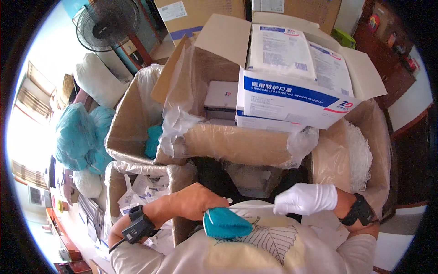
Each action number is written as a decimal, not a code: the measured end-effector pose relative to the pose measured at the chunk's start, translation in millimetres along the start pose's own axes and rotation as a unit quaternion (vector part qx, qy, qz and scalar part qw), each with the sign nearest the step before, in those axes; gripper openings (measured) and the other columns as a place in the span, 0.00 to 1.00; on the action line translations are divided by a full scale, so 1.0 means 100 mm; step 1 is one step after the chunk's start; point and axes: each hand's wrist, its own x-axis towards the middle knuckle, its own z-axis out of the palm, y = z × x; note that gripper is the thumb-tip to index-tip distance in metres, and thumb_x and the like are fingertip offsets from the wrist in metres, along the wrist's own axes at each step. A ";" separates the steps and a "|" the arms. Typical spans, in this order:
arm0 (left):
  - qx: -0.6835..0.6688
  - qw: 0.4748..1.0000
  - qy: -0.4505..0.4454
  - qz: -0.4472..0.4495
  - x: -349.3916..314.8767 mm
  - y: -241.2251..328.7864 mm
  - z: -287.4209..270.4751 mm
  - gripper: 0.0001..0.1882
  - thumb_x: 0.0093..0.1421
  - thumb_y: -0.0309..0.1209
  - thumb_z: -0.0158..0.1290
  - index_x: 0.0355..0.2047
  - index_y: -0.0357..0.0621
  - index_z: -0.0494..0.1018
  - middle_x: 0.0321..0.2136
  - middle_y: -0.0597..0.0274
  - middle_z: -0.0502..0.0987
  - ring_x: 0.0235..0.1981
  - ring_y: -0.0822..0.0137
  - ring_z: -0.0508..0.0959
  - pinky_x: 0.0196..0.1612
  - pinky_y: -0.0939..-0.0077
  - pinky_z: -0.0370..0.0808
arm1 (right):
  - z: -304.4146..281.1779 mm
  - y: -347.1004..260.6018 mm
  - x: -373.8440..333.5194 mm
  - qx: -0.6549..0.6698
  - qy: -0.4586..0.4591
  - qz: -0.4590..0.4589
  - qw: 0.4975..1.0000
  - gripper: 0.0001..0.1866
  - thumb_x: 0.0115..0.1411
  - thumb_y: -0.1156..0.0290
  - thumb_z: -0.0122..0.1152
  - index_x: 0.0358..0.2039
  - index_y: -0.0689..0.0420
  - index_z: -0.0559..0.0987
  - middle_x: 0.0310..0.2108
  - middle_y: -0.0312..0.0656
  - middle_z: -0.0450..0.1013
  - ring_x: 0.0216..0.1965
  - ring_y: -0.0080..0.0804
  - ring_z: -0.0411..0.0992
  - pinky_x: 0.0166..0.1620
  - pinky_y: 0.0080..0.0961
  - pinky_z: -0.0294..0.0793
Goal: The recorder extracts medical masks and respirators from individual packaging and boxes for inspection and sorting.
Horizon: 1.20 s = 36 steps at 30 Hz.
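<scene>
Close to my chest, a teal folded face mask (226, 223) hangs below my left hand (200, 202). That hand is bare and closed at the mask's upper edge. My right hand (305, 199) wears a white glove, its fingers closed on a white ear loop (258, 209). The loop is stretched nearly level between both hands. Some of the loop is hard to tell from my pale shirt behind it. Dark bands with small devices sit on both wrists.
Ahead stands a plastic-lined carton (228, 141) bearing an open white box (283, 102) of flat packets. White straps (359, 160) fill a lined carton at right. A carton of white wrappers (139, 194) stands at left, near teal bags (75, 137) and a fan (107, 25).
</scene>
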 end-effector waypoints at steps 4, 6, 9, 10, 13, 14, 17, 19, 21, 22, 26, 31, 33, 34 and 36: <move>-0.066 0.997 -0.050 -0.002 -0.07 0.11 0.12 0.12 0.45 0.34 0.52 0.30 0.46 0.67 0.25 0.56 0.73 0.27 0.52 0.73 0.27 0.63 0.69 | -0.02 -0.13 -0.18 0.078 -0.066 0.077 0.992 0.16 0.60 0.58 0.43 0.33 0.58 0.72 0.24 0.49 0.69 0.26 0.45 0.69 0.31 0.33 0.68; -0.065 0.996 -0.054 -0.006 -0.09 0.06 0.19 0.11 0.45 0.33 0.52 0.30 0.46 0.66 0.25 0.56 0.73 0.27 0.51 0.73 0.26 0.63 0.69 | -0.01 -0.07 -0.25 0.107 -0.110 0.111 0.982 0.14 0.59 0.60 0.45 0.34 0.57 0.73 0.25 0.47 0.69 0.28 0.41 0.69 0.32 0.30 0.68; -0.070 0.997 -0.040 -0.014 -0.30 -0.10 0.29 0.13 0.44 0.33 0.53 0.32 0.47 0.68 0.25 0.54 0.73 0.28 0.49 0.72 0.27 0.63 0.69 | -0.09 0.08 -0.48 0.074 -0.038 0.089 0.993 0.13 0.59 0.62 0.46 0.30 0.59 0.72 0.24 0.44 0.70 0.26 0.40 0.69 0.32 0.28 0.69; -0.082 0.994 -0.020 -0.070 -0.47 -0.20 0.33 0.13 0.47 0.34 0.53 0.34 0.48 0.68 0.26 0.53 0.73 0.28 0.51 0.73 0.28 0.65 0.70 | -0.16 0.32 -0.74 0.061 0.011 0.107 0.992 0.11 0.59 0.65 0.46 0.29 0.60 0.72 0.23 0.41 0.69 0.24 0.32 0.67 0.29 0.24 0.67; -0.103 0.978 0.070 -0.170 -0.72 -0.45 0.49 0.13 0.52 0.35 0.51 0.38 0.47 0.69 0.28 0.53 0.74 0.28 0.57 0.75 0.30 0.67 0.71 | -0.33 0.44 -0.92 0.203 0.095 0.426 0.877 0.10 0.58 0.68 0.45 0.25 0.59 0.71 0.20 0.32 0.65 0.20 0.18 0.62 0.22 0.16 0.63; -0.109 0.961 0.145 -0.211 -0.77 -0.47 0.54 0.13 0.55 0.36 0.49 0.40 0.46 0.69 0.30 0.55 0.75 0.28 0.61 0.76 0.30 0.67 0.71 | -0.28 0.55 -0.79 0.267 0.140 0.389 0.870 0.12 0.59 0.66 0.44 0.23 0.58 0.70 0.17 0.31 0.62 0.16 0.18 0.59 0.19 0.16 0.60; -0.367 0.779 0.324 -0.391 -0.39 -0.46 0.39 0.11 0.61 0.37 0.41 0.37 0.43 0.67 0.26 0.67 0.72 0.23 0.72 0.71 0.25 0.76 0.69 | 0.11 0.97 -0.29 0.328 0.202 0.320 0.866 0.14 0.58 0.61 0.45 0.26 0.59 0.71 0.14 0.30 0.61 0.13 0.15 0.56 0.16 0.13 0.56; -0.491 0.712 0.399 -0.305 -0.15 -0.56 0.40 0.12 0.61 0.39 0.40 0.37 0.44 0.67 0.24 0.66 0.71 0.21 0.72 0.70 0.23 0.79 0.68 | 0.38 1.36 0.11 0.373 0.195 0.291 0.859 0.15 0.57 0.60 0.46 0.30 0.59 0.72 0.17 0.32 0.63 0.18 0.18 0.61 0.22 0.14 0.62; -0.599 0.624 0.458 -0.204 0.07 -0.62 0.34 0.13 0.62 0.41 0.40 0.36 0.45 0.66 0.23 0.65 0.70 0.19 0.73 0.69 0.22 0.82 0.67 | 0.57 1.68 0.41 0.600 0.213 0.209 0.742 0.19 0.57 0.59 0.50 0.41 0.61 0.70 0.31 0.44 0.69 0.34 0.30 0.70 0.38 0.23 0.70; -0.611 0.638 0.442 -0.156 0.17 -0.61 0.26 0.16 0.61 0.43 0.39 0.36 0.45 0.67 0.22 0.64 0.71 0.19 0.73 0.69 0.22 0.81 0.67 | 0.66 1.86 0.55 0.349 0.258 0.265 0.861 0.20 0.57 0.60 0.50 0.44 0.61 0.68 0.36 0.49 0.68 0.40 0.36 0.68 0.43 0.25 0.68; -0.607 0.634 0.453 -0.157 0.36 -0.59 0.11 0.22 0.61 0.48 0.37 0.42 0.43 0.63 0.27 0.58 0.73 0.18 0.70 0.70 0.20 0.80 0.67 | 0.50 1.66 0.89 -0.113 0.382 0.142 0.906 0.20 0.57 0.65 0.51 0.47 0.63 0.67 0.46 0.53 0.65 0.50 0.44 0.62 0.51 0.28 0.61; -0.544 0.666 0.478 -0.178 0.62 -0.47 0.12 0.21 0.62 0.46 0.35 0.36 0.41 0.67 0.23 0.61 0.72 0.19 0.72 0.71 0.23 0.79 0.69 | 0.03 0.43 1.02 0.070 0.395 -0.020 0.916 0.15 0.56 0.62 0.52 0.37 0.62 0.74 0.34 0.44 0.71 0.38 0.36 0.67 0.44 0.28 0.63; -0.366 0.768 0.519 -0.088 0.76 -0.53 0.20 0.18 0.63 0.41 0.34 0.39 0.40 0.66 0.30 0.61 0.72 0.27 0.72 0.72 0.31 0.77 0.71 | 0.04 0.29 1.17 0.180 0.382 -0.066 0.904 0.15 0.55 0.65 0.54 0.40 0.60 0.72 0.39 0.45 0.70 0.42 0.36 0.66 0.47 0.29 0.61; -0.332 0.815 0.451 -0.149 0.74 -0.36 0.13 0.17 0.64 0.38 0.33 0.44 0.39 0.63 0.37 0.61 0.69 0.37 0.72 0.69 0.42 0.75 0.68 | 0.06 0.27 1.22 0.211 0.392 -0.072 0.893 0.17 0.54 0.66 0.56 0.43 0.60 0.70 0.41 0.45 0.68 0.44 0.36 0.65 0.49 0.29 0.60; -0.327 0.830 0.437 -0.116 0.73 -0.45 0.09 0.17 0.64 0.38 0.32 0.44 0.39 0.63 0.39 0.62 0.69 0.40 0.71 0.68 0.45 0.75 0.66 | 0.01 0.31 1.26 0.161 0.391 -0.095 0.901 0.26 0.51 0.69 0.58 0.51 0.58 0.63 0.49 0.48 0.63 0.49 0.39 0.63 0.52 0.30 0.58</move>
